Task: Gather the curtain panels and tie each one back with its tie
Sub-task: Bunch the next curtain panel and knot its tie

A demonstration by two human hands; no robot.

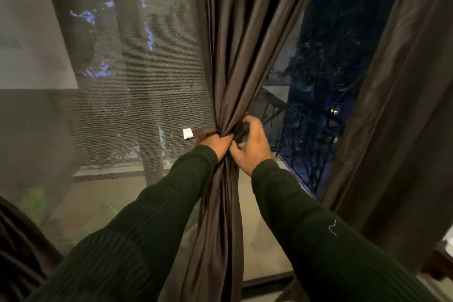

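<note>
A dark brown curtain panel hangs in the middle of the window, bunched into a narrow waist. A matching brown tie with a small white tag wraps that waist. My left hand grips the bunched fabric and the tie's left end. My right hand curls round the tie on the right side of the bunch. A second brown panel hangs loose at the right.
A fine mesh screen covers the left part of the window. Dark night sky, trees and a metal railing show through the open gap on the right. The window sill runs below.
</note>
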